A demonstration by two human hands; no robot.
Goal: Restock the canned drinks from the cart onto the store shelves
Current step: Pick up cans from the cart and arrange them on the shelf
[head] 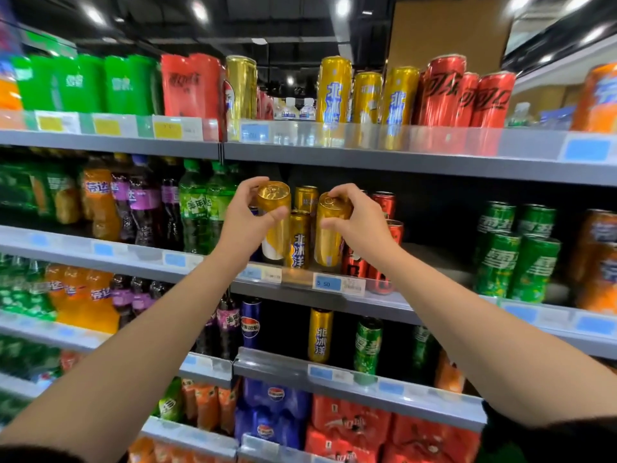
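My left hand (245, 217) grips a tall gold can (277, 225) by its upper part, the can tilted toward me. My right hand (355, 218) grips a second gold can (329, 235) near its top. Both cans are at the front of the middle shelf (434, 304), just above the price-tag rail. Between them stands another gold can (298, 240) with blue characters, and one more gold can (306, 198) sits behind it. Red cans (384, 202) stand right behind my right hand. The cart is out of view.
Green cans (516, 252) and orange cans (599, 259) fill the right of the same shelf, with a dark gap between them and the red cans. Soda bottles (147, 202) stand to the left. The upper shelf (334, 152) holds gold and red cans; lower shelves hold cans and multipacks.
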